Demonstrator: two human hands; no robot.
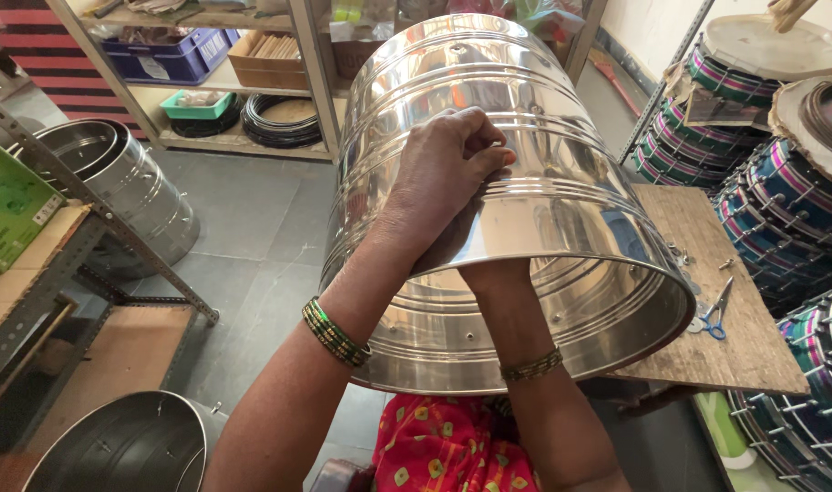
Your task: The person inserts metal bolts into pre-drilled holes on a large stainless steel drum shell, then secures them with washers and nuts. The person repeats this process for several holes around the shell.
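Left hand [443, 173] closed on the steel drum shell's [561, 219] outside; right hand, grip hidden, reaches inside it.

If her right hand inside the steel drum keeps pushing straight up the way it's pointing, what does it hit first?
Most likely the inner wall of the steel drum shell. The right hand is largely hidden inside, and the left hand presses on the outside opposite it.

Grey floor [252, 219] at centre left lies open; steel shells [129, 178] at left, shelf rack [311, 82] above, and stacked drums [780, 210] at right hem it in.
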